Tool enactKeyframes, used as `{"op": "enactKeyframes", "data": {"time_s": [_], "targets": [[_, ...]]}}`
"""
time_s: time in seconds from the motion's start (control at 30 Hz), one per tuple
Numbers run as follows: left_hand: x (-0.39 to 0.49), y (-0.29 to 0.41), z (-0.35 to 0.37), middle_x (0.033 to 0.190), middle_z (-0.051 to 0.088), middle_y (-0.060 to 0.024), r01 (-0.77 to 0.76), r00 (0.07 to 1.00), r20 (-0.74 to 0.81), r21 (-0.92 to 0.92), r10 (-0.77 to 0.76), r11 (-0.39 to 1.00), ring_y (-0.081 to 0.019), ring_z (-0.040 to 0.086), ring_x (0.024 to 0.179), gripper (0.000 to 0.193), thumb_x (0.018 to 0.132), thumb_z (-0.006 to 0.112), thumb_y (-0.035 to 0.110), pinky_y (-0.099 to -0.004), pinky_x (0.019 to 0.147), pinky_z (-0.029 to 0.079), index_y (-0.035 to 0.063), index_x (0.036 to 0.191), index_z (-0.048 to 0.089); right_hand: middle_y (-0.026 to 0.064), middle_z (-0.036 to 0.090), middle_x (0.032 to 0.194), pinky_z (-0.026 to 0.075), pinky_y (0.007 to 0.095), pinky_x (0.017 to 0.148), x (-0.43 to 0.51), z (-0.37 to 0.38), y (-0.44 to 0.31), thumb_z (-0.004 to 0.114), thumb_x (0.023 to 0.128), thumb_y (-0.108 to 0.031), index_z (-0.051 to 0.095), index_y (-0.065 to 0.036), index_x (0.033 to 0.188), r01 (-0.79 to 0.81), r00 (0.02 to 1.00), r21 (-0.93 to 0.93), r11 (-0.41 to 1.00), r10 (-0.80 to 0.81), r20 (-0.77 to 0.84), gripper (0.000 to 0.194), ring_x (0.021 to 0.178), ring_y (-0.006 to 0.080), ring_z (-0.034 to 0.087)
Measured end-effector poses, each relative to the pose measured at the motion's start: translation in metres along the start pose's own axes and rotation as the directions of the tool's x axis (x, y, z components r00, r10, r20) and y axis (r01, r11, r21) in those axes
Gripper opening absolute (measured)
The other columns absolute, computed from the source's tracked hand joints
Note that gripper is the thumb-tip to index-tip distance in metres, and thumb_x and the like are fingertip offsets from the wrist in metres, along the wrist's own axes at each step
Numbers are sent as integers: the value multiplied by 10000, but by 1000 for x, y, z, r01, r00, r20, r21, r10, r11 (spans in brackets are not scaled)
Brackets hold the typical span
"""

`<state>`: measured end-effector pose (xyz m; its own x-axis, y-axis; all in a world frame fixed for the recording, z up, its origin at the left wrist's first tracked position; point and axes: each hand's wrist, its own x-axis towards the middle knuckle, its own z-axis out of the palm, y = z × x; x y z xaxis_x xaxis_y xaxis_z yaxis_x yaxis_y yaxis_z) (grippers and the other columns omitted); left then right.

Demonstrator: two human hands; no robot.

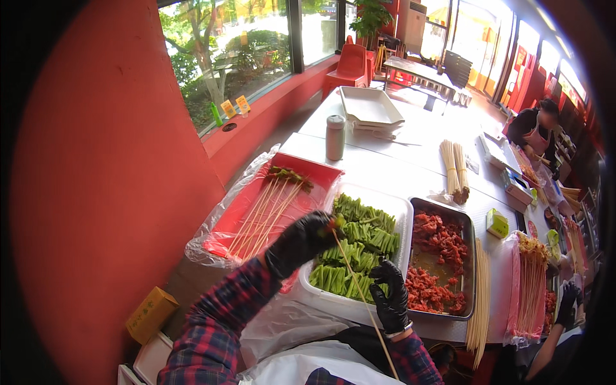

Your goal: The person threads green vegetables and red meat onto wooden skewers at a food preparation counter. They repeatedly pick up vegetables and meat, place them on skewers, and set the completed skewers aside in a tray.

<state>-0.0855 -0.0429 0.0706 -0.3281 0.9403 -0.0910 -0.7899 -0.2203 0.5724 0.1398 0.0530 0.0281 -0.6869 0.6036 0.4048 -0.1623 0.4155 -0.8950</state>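
Observation:
My left hand (301, 240), in a black glove, grips the upper end of a thin wooden skewer (358, 284) that carries bits of green and red food. The skewer slants down past my right hand (391, 293) towards my apron. That hand, also black-gloved, hovers at the right edge of a white tub (308, 285), thumb and fingers apart. Rows of cut green vegetable stalks (368, 236) fill the tub. To its right, a metal tray (470, 269) holds chopped red meat (435, 288). Several loaded skewers (269, 211) lie in a plastic-lined red tray (317, 168).
Loose skewers (477, 308) lie right of the metal tray. Skewer bundles (454, 168), a tumbler (335, 138) and stacked white trays (370, 106) stand farther back. Another person's gloved hand (568, 303) is at lower right; a co-worker (534, 127) sits across. A red wall (110, 168) rises left.

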Motion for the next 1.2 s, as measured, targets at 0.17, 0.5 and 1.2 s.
{"op": "enactKeyframes", "data": {"time_s": [0.17,0.5,1.2], "targets": [[40,128,-40,950,617,-130,-105,992,81,142,94,984,-217,601,872,199,840,504,79,-326,805,495,-24,1002,558,88,568,1007,432,283,789,0,2,-5,574,714,56,447,-25,1207,-14,1000,-7,1000,14,14,516,913,174,550],[158,125,-132,672,606,-44,139,876,-374,799,303,585,-142,538,529,52,753,627,107,-251,484,440,69,780,649,94,581,990,439,286,781,1,-3,-3,580,703,55,480,-10,1165,-88,996,13,996,88,-10,478,897,176,556],[61,-19,3,672,582,-131,-338,941,297,855,-162,-393,-253,581,628,250,749,643,266,-346,604,467,21,737,592,57,567,1027,455,296,855,-8,0,20,506,804,85,474,-29,1140,-48,945,359,932,159,-286,357,948,147,551]]}}
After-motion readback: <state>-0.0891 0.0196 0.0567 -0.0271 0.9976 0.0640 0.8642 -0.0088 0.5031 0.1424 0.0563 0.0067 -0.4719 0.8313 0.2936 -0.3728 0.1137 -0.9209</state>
